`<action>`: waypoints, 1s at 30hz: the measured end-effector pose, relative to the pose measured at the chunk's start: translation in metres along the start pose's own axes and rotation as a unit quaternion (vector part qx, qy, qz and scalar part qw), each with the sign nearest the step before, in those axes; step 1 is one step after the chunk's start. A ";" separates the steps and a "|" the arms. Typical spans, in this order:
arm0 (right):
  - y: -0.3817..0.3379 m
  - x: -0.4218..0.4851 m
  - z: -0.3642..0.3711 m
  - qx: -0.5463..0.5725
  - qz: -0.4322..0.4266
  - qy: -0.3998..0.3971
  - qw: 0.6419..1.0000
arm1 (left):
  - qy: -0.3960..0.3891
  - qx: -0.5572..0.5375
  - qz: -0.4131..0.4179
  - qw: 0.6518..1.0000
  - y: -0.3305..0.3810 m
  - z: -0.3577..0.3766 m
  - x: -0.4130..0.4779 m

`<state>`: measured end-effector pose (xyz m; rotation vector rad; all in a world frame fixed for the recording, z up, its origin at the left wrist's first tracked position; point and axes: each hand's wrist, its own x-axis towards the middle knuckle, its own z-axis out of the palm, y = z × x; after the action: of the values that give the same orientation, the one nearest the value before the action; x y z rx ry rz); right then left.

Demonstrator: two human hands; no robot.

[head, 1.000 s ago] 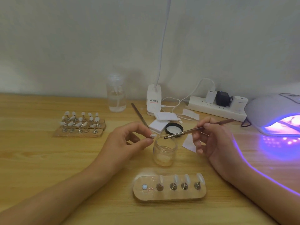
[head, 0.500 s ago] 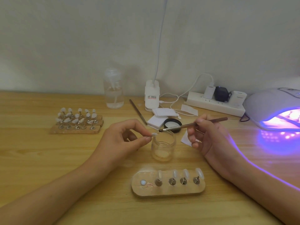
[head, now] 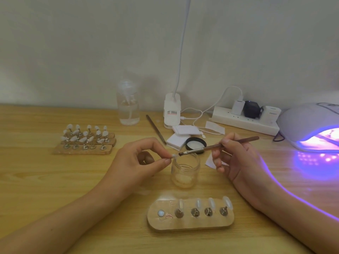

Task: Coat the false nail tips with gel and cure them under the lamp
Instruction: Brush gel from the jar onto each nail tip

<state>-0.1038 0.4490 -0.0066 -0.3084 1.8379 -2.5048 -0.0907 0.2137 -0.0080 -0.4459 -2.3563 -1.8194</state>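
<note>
Head view: above table (head: 45,180) edge, faces forward-down toward wall (head: 91,43); left hand (head: 139,162), right hand (head: 236,158) close.

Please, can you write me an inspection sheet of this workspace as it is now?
Surface: wooden table, lit violet at right.
Job's things: gel jar open, lid behind it; four tips on near holder; curing lamp on.
Clutter: bottle, pads, metal tool, racks of tips.
Grips: left grip pinches nail tip; right grip holds brush near it.
Cables: white cable runs to power strip.
Surroundings: plain wall.
</note>
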 end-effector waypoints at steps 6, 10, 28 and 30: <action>0.001 -0.001 0.001 -0.020 -0.009 -0.009 1.000 | -0.003 0.001 0.005 1.000 0.000 0.000 0.000; 0.000 -0.001 0.000 -0.006 -0.016 0.000 1.000 | -0.005 0.001 0.004 1.000 0.001 0.001 0.000; 0.001 -0.002 0.001 -0.024 -0.020 0.004 1.000 | -0.012 -0.002 0.000 1.000 0.003 0.000 -0.001; 0.001 -0.002 0.000 -0.012 -0.023 0.004 1.000 | -0.011 -0.003 -0.003 1.000 0.003 0.001 -0.001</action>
<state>-0.1022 0.4490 -0.0073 -0.3464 1.8865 -2.5186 -0.0889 0.2148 -0.0054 -0.4638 -2.3696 -1.8335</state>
